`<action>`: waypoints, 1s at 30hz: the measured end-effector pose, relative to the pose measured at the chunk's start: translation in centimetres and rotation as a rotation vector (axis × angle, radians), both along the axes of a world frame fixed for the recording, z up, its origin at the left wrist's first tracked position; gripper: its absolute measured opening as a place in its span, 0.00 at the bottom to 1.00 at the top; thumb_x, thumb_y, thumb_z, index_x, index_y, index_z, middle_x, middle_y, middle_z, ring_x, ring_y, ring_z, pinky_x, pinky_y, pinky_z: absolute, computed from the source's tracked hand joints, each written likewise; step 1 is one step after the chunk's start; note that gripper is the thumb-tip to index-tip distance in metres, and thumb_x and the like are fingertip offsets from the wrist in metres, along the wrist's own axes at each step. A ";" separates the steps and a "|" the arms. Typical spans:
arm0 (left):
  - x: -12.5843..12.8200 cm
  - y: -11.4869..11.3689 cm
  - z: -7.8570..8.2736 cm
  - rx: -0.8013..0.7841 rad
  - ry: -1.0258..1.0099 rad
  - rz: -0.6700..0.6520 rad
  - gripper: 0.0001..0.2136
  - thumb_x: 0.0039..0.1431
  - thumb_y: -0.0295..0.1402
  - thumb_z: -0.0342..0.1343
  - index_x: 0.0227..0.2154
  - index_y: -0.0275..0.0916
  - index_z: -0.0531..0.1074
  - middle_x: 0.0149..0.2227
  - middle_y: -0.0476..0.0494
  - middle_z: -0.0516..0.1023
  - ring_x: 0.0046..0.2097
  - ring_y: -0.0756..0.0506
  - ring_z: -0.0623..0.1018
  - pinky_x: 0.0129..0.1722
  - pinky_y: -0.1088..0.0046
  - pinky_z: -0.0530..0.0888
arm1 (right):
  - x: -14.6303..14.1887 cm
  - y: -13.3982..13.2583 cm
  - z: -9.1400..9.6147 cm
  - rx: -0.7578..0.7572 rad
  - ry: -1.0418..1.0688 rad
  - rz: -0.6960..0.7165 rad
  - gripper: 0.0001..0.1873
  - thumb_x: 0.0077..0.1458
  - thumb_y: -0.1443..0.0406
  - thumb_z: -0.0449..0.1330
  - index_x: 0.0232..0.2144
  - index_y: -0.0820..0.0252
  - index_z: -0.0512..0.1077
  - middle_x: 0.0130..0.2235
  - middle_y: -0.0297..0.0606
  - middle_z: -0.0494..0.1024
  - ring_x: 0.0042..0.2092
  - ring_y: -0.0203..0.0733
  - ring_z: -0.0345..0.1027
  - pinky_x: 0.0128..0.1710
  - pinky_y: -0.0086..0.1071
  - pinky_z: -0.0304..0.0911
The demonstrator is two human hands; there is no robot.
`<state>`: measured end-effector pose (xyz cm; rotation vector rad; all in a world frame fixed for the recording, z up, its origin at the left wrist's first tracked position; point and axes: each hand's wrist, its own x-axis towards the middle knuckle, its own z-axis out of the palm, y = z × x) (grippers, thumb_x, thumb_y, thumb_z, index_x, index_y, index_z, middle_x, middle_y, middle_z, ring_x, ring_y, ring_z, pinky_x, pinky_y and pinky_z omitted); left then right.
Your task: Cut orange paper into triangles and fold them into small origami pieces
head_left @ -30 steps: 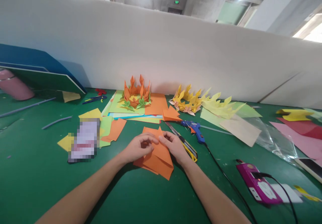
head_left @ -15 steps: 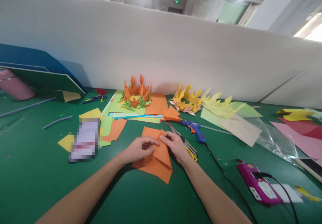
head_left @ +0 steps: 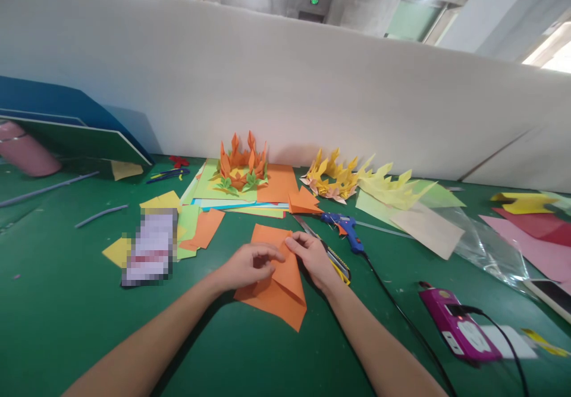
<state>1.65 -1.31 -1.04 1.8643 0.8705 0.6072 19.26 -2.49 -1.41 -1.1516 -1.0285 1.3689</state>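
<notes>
A partly folded sheet of orange paper (head_left: 272, 299) lies on the green table in front of me, with a loose flap raised along its right side. My right hand (head_left: 317, 263) pinches its upper right edge between thumb and fingers. Over the left half of the sheet rests my left hand (head_left: 245, 265), its fingers bent and apart from the thumb, gripping nothing that I can see. Just beyond my right hand lie a utility knife (head_left: 335, 255) and a yellow-handled tool partly hidden by that hand. Close behind them is a blue glue gun (head_left: 350, 230).
An orange paper crown (head_left: 243, 165) and a yellow one (head_left: 334, 177) stand at the back by the white partition. A magenta power bank (head_left: 459, 325) with a black cable sits at right. Left are a blurred-out flat object (head_left: 151, 248) and a pink bottle (head_left: 27, 150).
Both hands have barely shifted. The right fingertips sit slightly farther right on the paper's edge, and the sheet's lower corner has slid a little toward me.
</notes>
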 end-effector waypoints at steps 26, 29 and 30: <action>-0.4 -0.3 0.9 0.031 0.026 -0.146 0.24 0.46 0.22 0.48 0.48 0.37 0.72 0.53 0.39 0.72 0.42 0.46 0.75 0.40 0.73 0.72 | 0.0 0.0 0.0 -0.086 0.121 -0.007 0.18 0.30 0.54 0.70 0.20 0.60 0.72 0.19 0.28 0.68 0.22 0.31 0.55 0.24 0.28 0.50; -0.4 -0.3 1.0 0.021 0.027 -0.163 0.24 0.46 0.21 0.48 0.48 0.38 0.71 0.54 0.39 0.72 0.48 0.45 0.74 0.44 0.72 0.72 | 0.1 0.1 0.1 -0.093 0.126 -0.016 0.17 0.29 0.56 0.70 0.18 0.60 0.72 0.19 0.29 0.68 0.22 0.31 0.55 0.24 0.28 0.50; -0.4 -0.3 1.0 0.019 0.025 -0.171 0.24 0.46 0.21 0.48 0.48 0.38 0.71 0.54 0.40 0.71 0.49 0.44 0.73 0.45 0.72 0.71 | 0.1 0.1 0.1 -0.095 0.128 -0.019 0.16 0.29 0.56 0.70 0.18 0.60 0.72 0.19 0.28 0.68 0.22 0.31 0.54 0.24 0.28 0.50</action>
